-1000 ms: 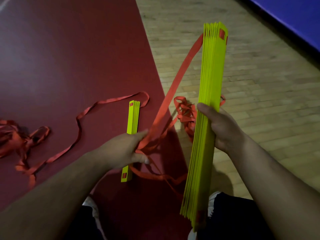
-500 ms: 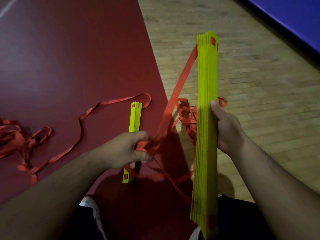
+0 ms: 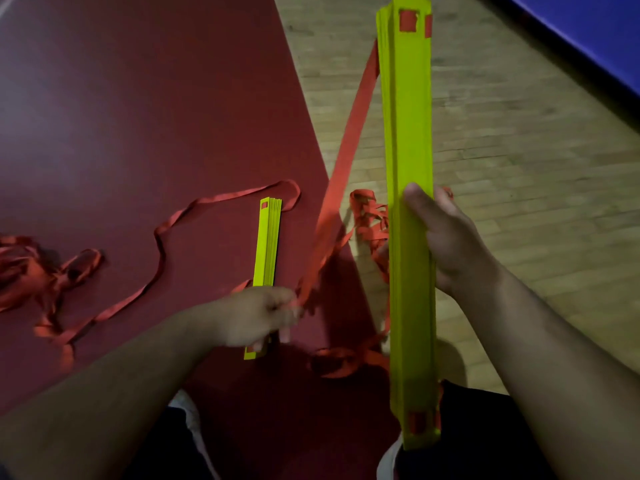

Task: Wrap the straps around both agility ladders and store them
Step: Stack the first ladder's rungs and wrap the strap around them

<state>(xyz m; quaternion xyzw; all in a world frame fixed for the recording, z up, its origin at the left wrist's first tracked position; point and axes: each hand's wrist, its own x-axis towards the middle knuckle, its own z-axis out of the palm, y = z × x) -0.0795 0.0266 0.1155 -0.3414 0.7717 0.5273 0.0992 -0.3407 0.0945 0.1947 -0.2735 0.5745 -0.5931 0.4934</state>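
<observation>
My right hand [image 3: 446, 244] grips a stacked bundle of yellow ladder rungs [image 3: 408, 133] around its middle, held upright with its broad face toward me. A taut orange strap [image 3: 349, 147] runs from the bundle's top down to my left hand [image 3: 256, 317], which grips it in a fist. More orange strap [image 3: 346, 362] lies looped by the bundle's lower end. A second, smaller yellow rung bundle [image 3: 267, 244] lies flat on the red mat, partly under my left hand, with its own loose strap [image 3: 162, 233] trailing left to a tangled pile [image 3: 31, 271].
A dark red mat [image 3: 138, 98] covers the left floor; pale wooden flooring [image 3: 519, 150] lies to the right. A blue pad [image 3: 595, 32] runs along the top right edge. My dark-clothed legs [image 3: 485, 445] fill the bottom.
The held bundle has turned from edge-on to face-on and risen toward the camera. My left hand has drawn the strap tighter, lower over the small bundle.
</observation>
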